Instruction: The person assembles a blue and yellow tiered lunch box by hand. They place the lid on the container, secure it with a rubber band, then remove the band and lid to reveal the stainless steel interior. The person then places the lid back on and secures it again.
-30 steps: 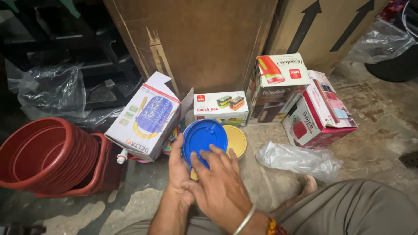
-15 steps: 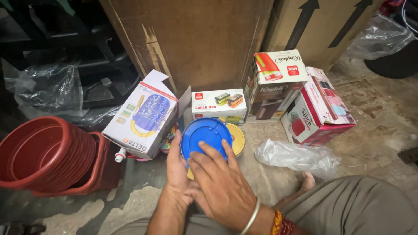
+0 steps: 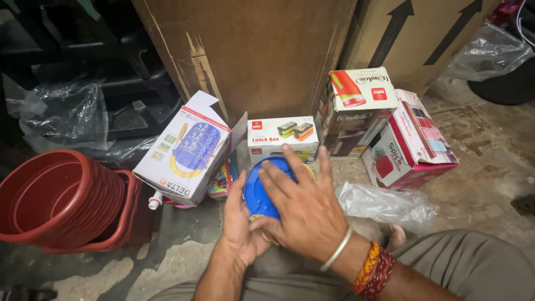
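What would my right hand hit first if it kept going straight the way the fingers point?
Probably the small white lunch box carton. The right hand lies on the blue round lid, fingers pointing up and away toward that carton just beyond; depth is hard to judge.

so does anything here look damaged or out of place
Yes. The white box with the blue picture lies tilted, upside down, with a flap open. The big cardboard carton behind has torn, scuffed streaks. A loose plastic bag lies crumpled on the floor.
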